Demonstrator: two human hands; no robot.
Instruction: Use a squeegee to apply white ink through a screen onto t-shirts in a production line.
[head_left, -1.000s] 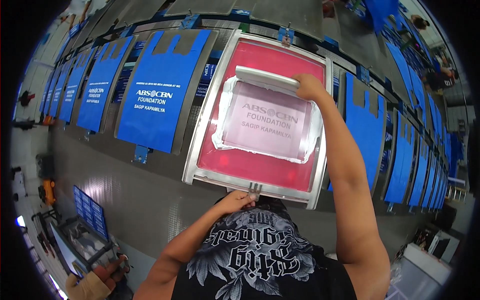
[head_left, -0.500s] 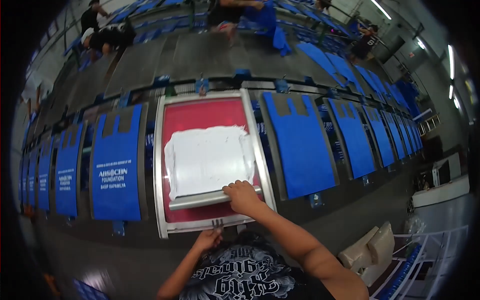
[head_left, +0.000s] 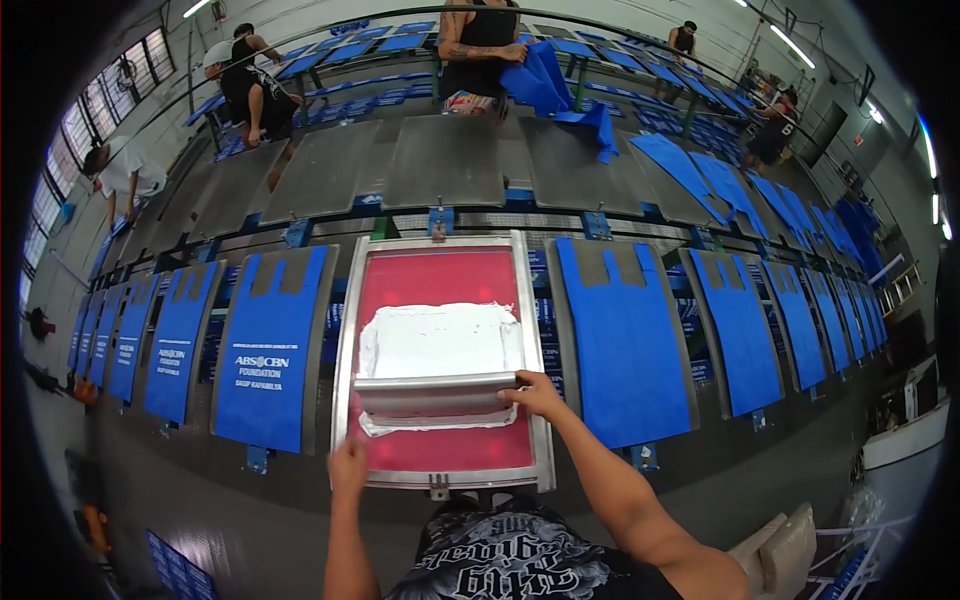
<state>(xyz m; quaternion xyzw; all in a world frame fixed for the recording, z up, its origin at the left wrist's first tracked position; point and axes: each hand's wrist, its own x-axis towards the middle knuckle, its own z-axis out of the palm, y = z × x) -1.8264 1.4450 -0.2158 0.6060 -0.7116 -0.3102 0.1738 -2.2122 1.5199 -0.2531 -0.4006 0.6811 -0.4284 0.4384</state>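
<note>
A silkscreen frame [head_left: 540, 350] with pale metal bars and red mesh [head_left: 440, 275] stands in front of me. White ink [head_left: 435, 335] covers the middle of the mesh. Across the ink lies a wide metal squeegee [head_left: 430, 394], with a further strip of ink on its near side. My right hand [head_left: 535, 395] is closed on the squeegee's right end. At the lower part of the frame's left bar is my left hand [head_left: 348, 465], its fingers curled; what they hold, if anything, is hidden.
Boards with blue bags flank the frame: a printed bag [head_left: 262, 350] on the left, an unprinted bag [head_left: 628, 350] on the right. Bare grey boards [head_left: 445, 165] form a row behind. Beyond them a person [head_left: 480, 45] holds a blue bag [head_left: 545, 80]; several others work farther off.
My left hand has moved from the frame's near edge to its left bar. The squeegee sits farther up the screen, with ink now on its near side too. My view has lifted.
</note>
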